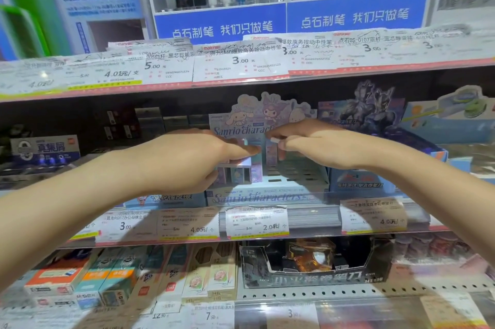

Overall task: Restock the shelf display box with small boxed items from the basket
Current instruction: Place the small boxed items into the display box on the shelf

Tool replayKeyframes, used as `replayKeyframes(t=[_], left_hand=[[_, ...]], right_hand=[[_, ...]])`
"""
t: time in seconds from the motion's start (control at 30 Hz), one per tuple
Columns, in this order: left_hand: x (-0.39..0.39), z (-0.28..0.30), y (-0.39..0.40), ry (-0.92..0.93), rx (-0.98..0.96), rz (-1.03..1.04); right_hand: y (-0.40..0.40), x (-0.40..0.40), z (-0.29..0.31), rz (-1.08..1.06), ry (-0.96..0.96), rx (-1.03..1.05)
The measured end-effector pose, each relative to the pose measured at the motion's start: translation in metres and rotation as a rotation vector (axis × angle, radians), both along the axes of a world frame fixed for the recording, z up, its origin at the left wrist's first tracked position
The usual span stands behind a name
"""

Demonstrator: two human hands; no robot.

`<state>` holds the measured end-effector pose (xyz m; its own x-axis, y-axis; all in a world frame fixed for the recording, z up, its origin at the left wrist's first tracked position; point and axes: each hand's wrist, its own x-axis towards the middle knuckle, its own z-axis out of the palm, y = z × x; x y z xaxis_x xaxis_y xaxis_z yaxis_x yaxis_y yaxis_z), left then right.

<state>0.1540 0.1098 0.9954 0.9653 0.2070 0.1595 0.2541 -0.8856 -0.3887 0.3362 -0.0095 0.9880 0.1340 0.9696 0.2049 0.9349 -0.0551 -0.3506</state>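
Display box: the pastel character display box [267,196] sits on the middle shelf [267,235], its printed header card standing at the back.
Small boxes: a short row of small boxed items [237,172] stands upright at the left front of the display box; a few more stand further back, one of them [271,153] just under my right fingers. The right part of the tray shows bare slots.
Left hand: my left hand [184,160] reaches in palm down, and its grip is curled over the top of the front row, thumb at the near left end.
Right hand: my right hand [302,141] pinches something small and pale at the fingertips; blur keeps me from telling what it is.
Basket: not in view.
Handling: I judge these boxes light, thin-walled card, stiff enough to stand but easy to dent and quick to topple in a row.
Where to hold: by the two broad faces near the top, gently, lowering each straight into its slot.
Progress: partly filled, I judge, with slots still to fill.
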Motion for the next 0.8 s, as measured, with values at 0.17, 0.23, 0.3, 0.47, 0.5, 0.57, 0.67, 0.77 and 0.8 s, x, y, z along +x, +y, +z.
replayKeyframes(t=[0.17,0.23,0.3,0.47,0.5,0.57,0.67,0.77,0.8], left_hand=[[0.001,0.000,0.003,-0.001,-0.032,0.032],[0.001,0.000,0.004,-0.005,-0.038,0.034],[0.001,-0.002,0.006,-0.002,-0.048,0.023],[0.001,-0.001,0.005,-0.009,-0.045,0.019],[0.001,0.000,0.005,-0.013,-0.043,0.018],[0.001,0.001,0.005,-0.015,-0.051,0.016],[0.001,0.002,0.005,0.000,-0.062,0.025],[0.001,0.001,0.005,0.000,-0.052,0.046],[0.001,0.001,0.005,0.000,-0.053,0.043]], right_hand=[[-0.011,0.003,0.008,0.109,0.428,-0.037],[-0.015,0.005,0.012,0.175,0.657,-0.055],[-0.018,0.006,0.015,0.187,0.699,-0.095],[-0.018,0.007,0.018,0.188,0.700,-0.156],[-0.017,0.009,0.019,0.165,0.662,-0.162],[-0.014,0.012,0.022,0.074,0.421,-0.132],[-0.006,0.011,0.026,-0.021,0.123,-0.073],[0.006,0.009,0.023,-0.071,0.047,-0.018],[0.009,0.009,0.021,-0.081,0.008,0.025]])
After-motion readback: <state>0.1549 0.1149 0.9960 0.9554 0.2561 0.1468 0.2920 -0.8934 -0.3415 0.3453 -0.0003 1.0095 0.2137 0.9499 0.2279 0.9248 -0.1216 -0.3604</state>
